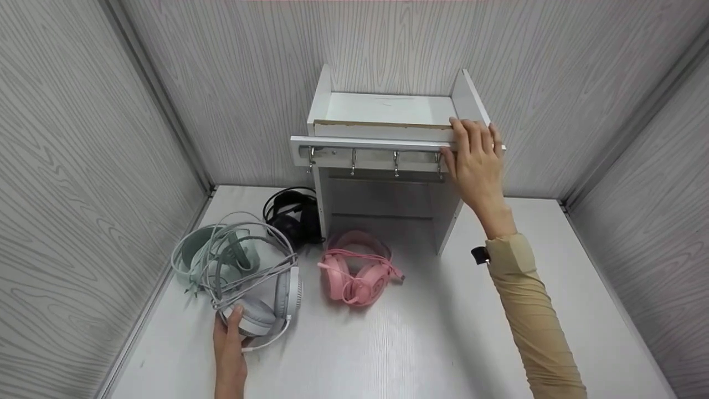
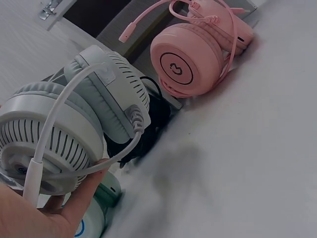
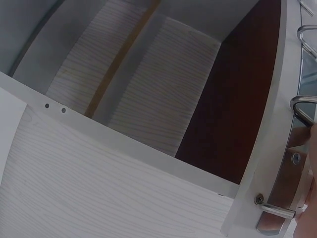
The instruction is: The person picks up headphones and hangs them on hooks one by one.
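My left hand point(image 1: 229, 349) grips a white headset point(image 1: 257, 313) by one ear cup, with the thumb along the cup. Its grey cable lies looped around the headband, and its white microphone arm curves past the fingers in the left wrist view. My right hand point(image 1: 479, 163) holds the right end of the hook rail point(image 1: 332, 157) on a small white shelf unit point(image 1: 382, 111), fingers over the top and thumb in front. A row of metal hooks point(image 1: 396, 163) hangs from this rail. In the right wrist view part of the hand point(image 3: 309, 188) shows beside the hooks.
A pink headset point(image 1: 371, 282) lies on the white table point(image 1: 388, 354) in front of the shelf unit. A black headset point(image 1: 288, 224) sits left of the unit. The mint green headset point(image 1: 191, 249) is partly hidden behind the white one. Grey wood-grain panels point(image 1: 61, 166) enclose the table.
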Demonstrator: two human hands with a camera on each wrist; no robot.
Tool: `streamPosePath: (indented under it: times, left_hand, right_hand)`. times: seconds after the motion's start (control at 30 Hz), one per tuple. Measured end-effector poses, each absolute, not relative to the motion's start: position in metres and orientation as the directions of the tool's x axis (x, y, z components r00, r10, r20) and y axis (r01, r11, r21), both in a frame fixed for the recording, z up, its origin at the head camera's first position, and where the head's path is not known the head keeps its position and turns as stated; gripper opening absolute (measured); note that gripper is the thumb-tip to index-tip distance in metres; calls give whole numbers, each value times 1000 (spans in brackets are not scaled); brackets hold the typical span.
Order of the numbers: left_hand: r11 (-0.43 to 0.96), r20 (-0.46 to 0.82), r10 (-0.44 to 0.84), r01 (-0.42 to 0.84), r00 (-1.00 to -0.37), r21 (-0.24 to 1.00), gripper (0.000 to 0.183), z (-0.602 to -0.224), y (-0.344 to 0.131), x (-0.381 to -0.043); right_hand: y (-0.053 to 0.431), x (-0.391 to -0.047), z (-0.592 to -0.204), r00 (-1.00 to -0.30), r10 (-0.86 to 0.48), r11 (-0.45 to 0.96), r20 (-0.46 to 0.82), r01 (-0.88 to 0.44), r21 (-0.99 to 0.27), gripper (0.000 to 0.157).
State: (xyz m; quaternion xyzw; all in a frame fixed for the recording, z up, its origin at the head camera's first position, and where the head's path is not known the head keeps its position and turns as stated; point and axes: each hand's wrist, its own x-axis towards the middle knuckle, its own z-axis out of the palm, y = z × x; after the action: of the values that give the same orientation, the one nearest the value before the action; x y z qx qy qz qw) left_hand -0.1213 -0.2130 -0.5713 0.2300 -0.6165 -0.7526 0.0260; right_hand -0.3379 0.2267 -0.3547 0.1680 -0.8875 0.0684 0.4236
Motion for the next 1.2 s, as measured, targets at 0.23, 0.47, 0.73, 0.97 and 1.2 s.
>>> streamPosePath:
  times: [0.23,0.47,0.73,0.97,1.2]
  left_hand:
    - [-228,-308,-304,-245,-902,942,73,-563,-213,-123]
    - [-230,-256,-291,-193,-922,954,66,-546,-211,-126]
    - [-230,-82,-264,-20,-961,973,56,-530,-201,-134]
    - [-256,11,-249,77,-968,964,57,-519,-193,-139]
    - [-286,131,-230,196,-964,938,61,-509,-186,-152]
  right_hand:
    - [226,-337,-354,-588,-238,934,773,-356,17,51]
    - [225,-338,-354,-586,-237,933,775,-361,12,53]
    - [226,-339,-355,-577,-236,932,782,-361,14,52]
    - [227,-338,-354,-593,-242,934,768,-356,20,51]
    - [227,-339,-355,-587,-243,936,773,-352,27,53]
